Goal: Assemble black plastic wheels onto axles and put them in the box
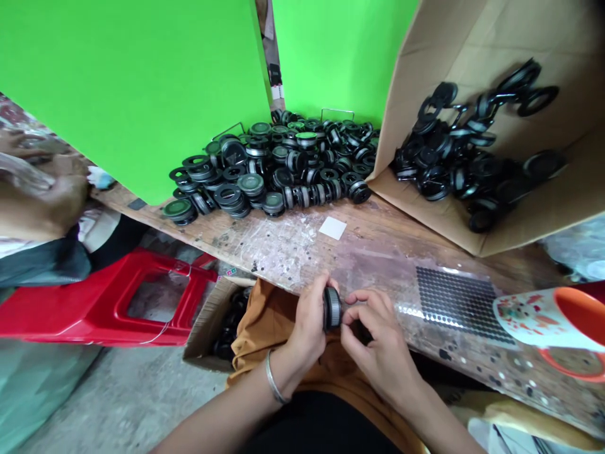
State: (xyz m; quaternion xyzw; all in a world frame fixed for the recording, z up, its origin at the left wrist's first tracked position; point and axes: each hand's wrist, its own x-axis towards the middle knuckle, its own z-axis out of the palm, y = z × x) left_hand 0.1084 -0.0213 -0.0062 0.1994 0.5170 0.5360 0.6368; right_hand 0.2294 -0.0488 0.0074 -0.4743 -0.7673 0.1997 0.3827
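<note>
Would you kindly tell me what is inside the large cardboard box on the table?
The box holds a jumbled heap of round black parts, some with grey bands. Whatever lies beneath the top pieces is covered and cannot be seen.

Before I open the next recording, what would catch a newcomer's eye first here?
Probably the bright green panels at the back, with a heap of round black parts in front on the wooden table. Next, the red plastic stool at left, and the ridged round part in the left hand at front centre.
</note>
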